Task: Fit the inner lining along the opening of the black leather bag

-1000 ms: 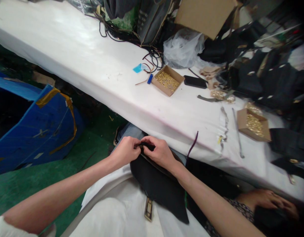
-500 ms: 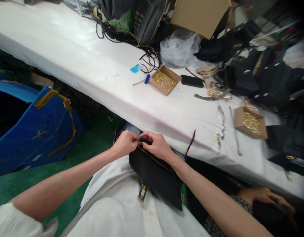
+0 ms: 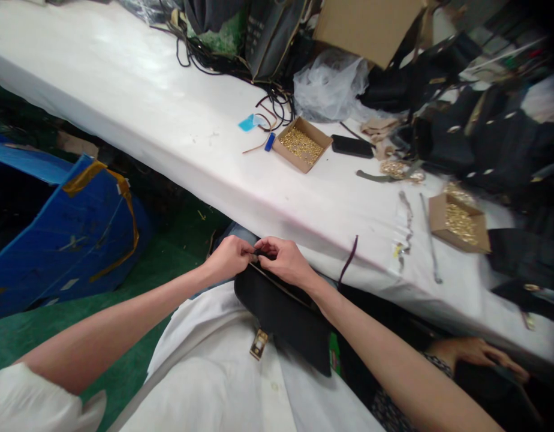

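A black handbag (image 3: 281,318) rests against my lap, its flap hanging toward me with a gold clasp (image 3: 259,344) at the flap's edge. At the bag's far left corner my left hand (image 3: 232,258) is closed in a pinch on a small dark piece, too small to make out. Right beside it, my right hand (image 3: 283,259) has thumb and fingers closed around a black part at the same corner of the bag. The fingertips of both hands nearly meet. My right hand and forearm hide part of the bag's upper edge.
The white table (image 3: 178,138) holds two cardboard boxes of gold hardware, one nearer the middle (image 3: 301,145) and one at right (image 3: 459,222). A phone (image 3: 352,146) lies between. Black bags (image 3: 457,132) pile up behind. A blue bin (image 3: 65,234) stands left; a co-worker's hand (image 3: 479,354) is lower right.
My hands stay at the bag's corner with only slight finger movement. The bag's flap and clasp have lifted a little. The co-worker's hand has shifted slightly left.
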A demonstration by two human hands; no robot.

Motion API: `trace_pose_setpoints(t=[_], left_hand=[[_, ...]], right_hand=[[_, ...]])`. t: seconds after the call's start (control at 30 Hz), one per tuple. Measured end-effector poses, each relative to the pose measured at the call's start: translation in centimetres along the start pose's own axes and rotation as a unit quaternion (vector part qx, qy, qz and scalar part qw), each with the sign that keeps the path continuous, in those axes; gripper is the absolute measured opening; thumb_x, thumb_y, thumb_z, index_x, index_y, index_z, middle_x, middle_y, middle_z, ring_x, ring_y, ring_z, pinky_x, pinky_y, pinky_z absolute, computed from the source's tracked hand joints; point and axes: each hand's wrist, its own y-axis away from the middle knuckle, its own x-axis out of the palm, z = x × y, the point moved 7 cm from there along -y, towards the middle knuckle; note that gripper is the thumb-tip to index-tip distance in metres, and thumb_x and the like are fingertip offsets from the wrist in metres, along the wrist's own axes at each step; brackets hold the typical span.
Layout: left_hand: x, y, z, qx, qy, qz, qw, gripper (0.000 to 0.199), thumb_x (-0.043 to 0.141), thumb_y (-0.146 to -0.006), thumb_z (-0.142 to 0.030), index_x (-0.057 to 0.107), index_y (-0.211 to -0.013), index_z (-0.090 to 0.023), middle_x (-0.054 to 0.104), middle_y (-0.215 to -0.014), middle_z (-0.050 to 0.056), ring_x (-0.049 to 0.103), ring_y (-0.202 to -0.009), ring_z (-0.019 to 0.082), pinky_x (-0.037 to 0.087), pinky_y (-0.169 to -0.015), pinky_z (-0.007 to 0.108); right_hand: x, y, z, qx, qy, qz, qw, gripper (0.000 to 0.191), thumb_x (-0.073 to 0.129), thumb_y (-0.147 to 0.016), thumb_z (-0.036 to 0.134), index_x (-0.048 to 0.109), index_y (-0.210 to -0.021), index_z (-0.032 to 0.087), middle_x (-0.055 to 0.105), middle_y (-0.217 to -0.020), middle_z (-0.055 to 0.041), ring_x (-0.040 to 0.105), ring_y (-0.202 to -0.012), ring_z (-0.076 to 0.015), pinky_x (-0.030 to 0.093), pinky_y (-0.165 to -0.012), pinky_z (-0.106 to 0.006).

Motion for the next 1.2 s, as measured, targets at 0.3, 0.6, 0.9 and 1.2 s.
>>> trace_pose_setpoints(t=[0.3,0.6,0.9,1.2], left_hand=[[0.2,-0.2,1.0,-0.041,0.030,-0.022,0.998,0.016,0.067,-0.078,-0.026,0.077,-0.075,-0.014,0.060,-0.063,-0.002,0.049,-0.061,0.013,0.028,-0.054,0.030],[0.1,-0.1,2.1,-0.049,0.047,-0.039,0.997,0.019,0.067,-0.073,-0.024,0.082,-0.080,-0.014,0.071,-0.066,0.003,0.062,-0.064,0.018,0.034,-0.055,0.029],[0.0,0.0,2.3,-0.058,0.043,-0.034,0.997,0.019,0.070,-0.072,-0.028,0.082,-0.076,-0.014,0.067,-0.062,0.003,0.057,-0.061,0.016,0.030,-0.052,0.027],[0.1,0.9,2.9,-0.061,0.100,-0.021,0.993,0.021,0.074,-0.077,-0.033,0.083,-0.081,-0.014,0.065,-0.064,0.001,0.048,-0.059,0.012,0.026,-0.050,0.028]], right_hand=[[0.4,0.5,0.4,-0.006,0.019,0.003,1.000,0.028,0.071,-0.091,0.025,0.078,-0.118,0.024,0.082,-0.096,-0.0008,0.076,-0.085,-0.0193,0.062,-0.081,-0.032],[1.0,1.3,1.7,-0.038,0.074,-0.020,0.996,0.036,0.071,-0.089,0.021,0.078,-0.124,0.027,0.082,-0.102,-0.0010,0.077,-0.091,-0.0211,0.063,-0.090,-0.034],[1.8,1.0,0.9,-0.023,0.068,-0.046,0.996,0.030,0.071,-0.091,0.023,0.079,-0.119,0.025,0.083,-0.105,-0.0022,0.077,-0.093,-0.0215,0.064,-0.091,-0.035],[2.1,0.6,0.7,0.001,0.041,-0.037,0.998,0.027,0.073,-0.090,0.025,0.079,-0.115,0.023,0.084,-0.104,-0.0033,0.079,-0.092,-0.0210,0.064,-0.089,-0.035]])
